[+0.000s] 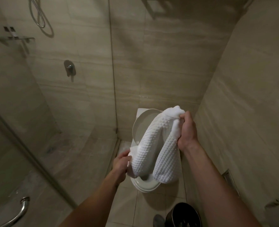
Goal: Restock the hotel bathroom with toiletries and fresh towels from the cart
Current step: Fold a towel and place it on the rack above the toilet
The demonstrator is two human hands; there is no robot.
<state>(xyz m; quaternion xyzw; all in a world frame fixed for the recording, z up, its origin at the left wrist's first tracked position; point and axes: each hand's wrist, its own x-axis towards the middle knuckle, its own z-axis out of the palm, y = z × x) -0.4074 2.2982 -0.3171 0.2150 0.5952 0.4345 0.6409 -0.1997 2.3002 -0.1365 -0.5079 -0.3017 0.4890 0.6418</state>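
While it hangs above the open toilet [145, 185], the white quilted towel [153, 145] drapes in an arch, its long axis running from far right down to near left, both ends drooping. The right hand [187, 130] bunches the far top in a closed grip; the left hand [120, 164] pinches the lower near edge.

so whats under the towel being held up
A white toilet: its raised lid shows behind the towel and the seat front rim shows below it. The towel hides the bowl's inside.
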